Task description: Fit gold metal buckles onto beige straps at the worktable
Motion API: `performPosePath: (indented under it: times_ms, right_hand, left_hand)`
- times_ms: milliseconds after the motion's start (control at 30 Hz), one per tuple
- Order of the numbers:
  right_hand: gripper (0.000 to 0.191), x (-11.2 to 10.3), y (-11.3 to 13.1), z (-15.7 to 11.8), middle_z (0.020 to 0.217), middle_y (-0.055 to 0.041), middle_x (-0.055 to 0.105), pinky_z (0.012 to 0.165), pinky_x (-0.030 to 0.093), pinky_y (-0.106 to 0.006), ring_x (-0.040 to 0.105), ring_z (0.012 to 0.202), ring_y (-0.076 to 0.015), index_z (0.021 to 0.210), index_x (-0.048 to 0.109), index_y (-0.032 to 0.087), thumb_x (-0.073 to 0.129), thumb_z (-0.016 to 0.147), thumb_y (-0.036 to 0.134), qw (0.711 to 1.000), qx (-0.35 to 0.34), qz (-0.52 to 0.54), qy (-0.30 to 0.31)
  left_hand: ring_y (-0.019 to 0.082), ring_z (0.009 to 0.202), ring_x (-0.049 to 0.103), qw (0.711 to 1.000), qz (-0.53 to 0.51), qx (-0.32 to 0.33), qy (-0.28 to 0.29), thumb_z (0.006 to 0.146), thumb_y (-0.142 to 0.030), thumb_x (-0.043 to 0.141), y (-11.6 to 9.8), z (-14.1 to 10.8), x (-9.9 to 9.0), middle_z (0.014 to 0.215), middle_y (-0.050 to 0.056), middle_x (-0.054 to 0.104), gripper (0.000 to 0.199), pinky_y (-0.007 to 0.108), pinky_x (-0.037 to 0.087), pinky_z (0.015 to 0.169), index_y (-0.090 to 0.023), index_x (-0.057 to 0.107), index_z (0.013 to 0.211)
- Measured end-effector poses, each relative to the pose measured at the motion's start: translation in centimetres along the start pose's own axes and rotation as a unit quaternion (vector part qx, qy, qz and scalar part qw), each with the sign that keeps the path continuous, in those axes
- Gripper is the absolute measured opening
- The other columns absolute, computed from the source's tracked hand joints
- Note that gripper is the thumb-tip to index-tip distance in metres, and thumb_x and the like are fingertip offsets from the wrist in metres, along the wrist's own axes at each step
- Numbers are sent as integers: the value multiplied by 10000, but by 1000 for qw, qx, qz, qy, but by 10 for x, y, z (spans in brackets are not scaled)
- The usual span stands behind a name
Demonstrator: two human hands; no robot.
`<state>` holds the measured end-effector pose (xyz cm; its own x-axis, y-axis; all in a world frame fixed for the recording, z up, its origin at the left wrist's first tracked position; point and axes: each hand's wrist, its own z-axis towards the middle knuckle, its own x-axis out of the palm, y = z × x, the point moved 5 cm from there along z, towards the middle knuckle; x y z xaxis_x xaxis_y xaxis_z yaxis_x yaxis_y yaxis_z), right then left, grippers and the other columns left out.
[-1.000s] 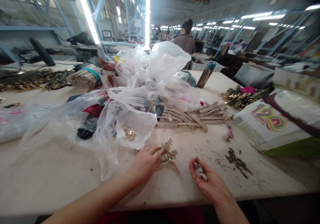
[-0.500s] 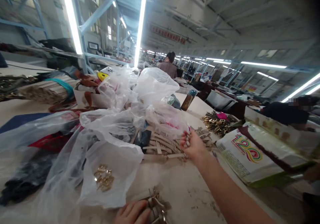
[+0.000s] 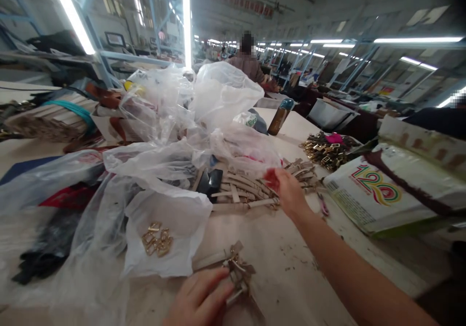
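Observation:
My right hand [image 3: 289, 192] is over the right end of a pile of beige straps [image 3: 251, 190]. Its fingers are smeared but look loosely apart, and nothing shows between them. At the bottom centre, my left hand [image 3: 204, 294] lies with its fingers stretched toward a small heap of straps with metal buckles [image 3: 238, 267]. The fingertips meet the near edge of that heap; whether they press on a strap is unclear. Left of it, several gold buckles [image 3: 157, 241] rest on a white plastic sheet [image 3: 182, 229].
Clear plastic bags [image 3: 225, 93] bulge across the middle. Beyond the straps stands a brown bottle [image 3: 280, 117]. To the right are a heap of metal buckles [image 3: 324, 151], small pink-handled snips [image 3: 323, 204] and a printed white package [image 3: 378, 185]. A person [image 3: 245, 63] is farther back.
The small beige piece in my right hand no longer shows, and its fingers have loosened. My left hand has moved further into view beside the buckled straps. The camera view has shifted.

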<state>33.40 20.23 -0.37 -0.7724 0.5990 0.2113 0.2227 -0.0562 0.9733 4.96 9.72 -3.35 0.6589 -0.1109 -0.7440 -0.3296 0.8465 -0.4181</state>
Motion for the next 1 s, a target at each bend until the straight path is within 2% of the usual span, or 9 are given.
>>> performPosePath:
  times_ms: [33,100,200,300,400,500,700,867,1000]
  right_hand:
    - [274,-14,-10,-19,654,-15,638,570,442,-240,570,644,-143,760,637,152,685,675,408,1000,10,-18,3]
    - [313,-38,-34,-56,579,-1,591,496,391,-225,517,562,-131,784,643,140,687,672,429,998,34,-47,10]
    - [348,-63,-74,-99,536,41,485,438,310,-222,408,472,-107,830,628,161,578,754,497,992,71,-96,31]
    - [368,-71,-97,-120,527,41,443,462,311,-244,401,482,-125,840,634,165,528,787,514,985,14,-162,63]
    - [335,-69,-102,-124,546,25,463,517,337,-265,437,532,-151,843,640,176,499,816,478,973,-60,-203,93]
    - [303,-69,-99,-121,553,24,463,534,340,-271,439,538,-158,835,635,185,485,828,448,974,-72,-195,94]
    - [276,-68,-91,-124,580,13,494,578,354,-283,454,590,-178,787,640,211,540,787,468,980,-83,-152,99]
    - [527,-58,-74,-150,564,6,505,486,338,-259,435,510,-144,836,650,156,474,754,647,985,-32,-101,137]
    - [662,-44,-66,-194,575,33,512,415,275,-199,389,430,-82,1031,567,147,406,749,724,965,163,62,195]
  left_hand:
    - [170,966,621,1000,-4,-16,4,894,-197,401,0,16,-6,1099,67,651,284,259,527,815,-245,554,1129]
    - [195,1030,588,991,-7,-86,99,877,-180,414,12,54,-1,1177,78,604,291,314,486,896,-228,578,1112]
    - [227,1102,538,958,-41,-234,160,832,-155,476,50,113,16,1177,92,591,251,355,380,1001,-189,629,1029]
    - [252,926,611,934,-40,-322,150,805,-274,570,85,158,43,986,111,646,310,373,468,854,-157,593,1090]
    - [172,583,599,904,-80,-393,145,791,-254,578,100,173,68,676,38,615,420,270,490,567,-90,510,1172]
    - [97,453,506,889,-140,-423,103,846,-238,489,95,169,65,639,-15,544,476,201,407,454,-72,374,1277]
    - [75,494,459,890,-259,-372,51,821,-293,513,47,128,2,648,-47,497,569,185,370,472,-113,305,1319]
    - [96,570,465,916,-293,-239,136,818,-342,532,-24,71,-39,675,-40,518,606,229,403,557,-160,294,1345]
    - [111,662,513,909,-278,-217,222,882,-308,461,-60,21,-51,756,-21,545,532,241,435,634,-251,271,1376]
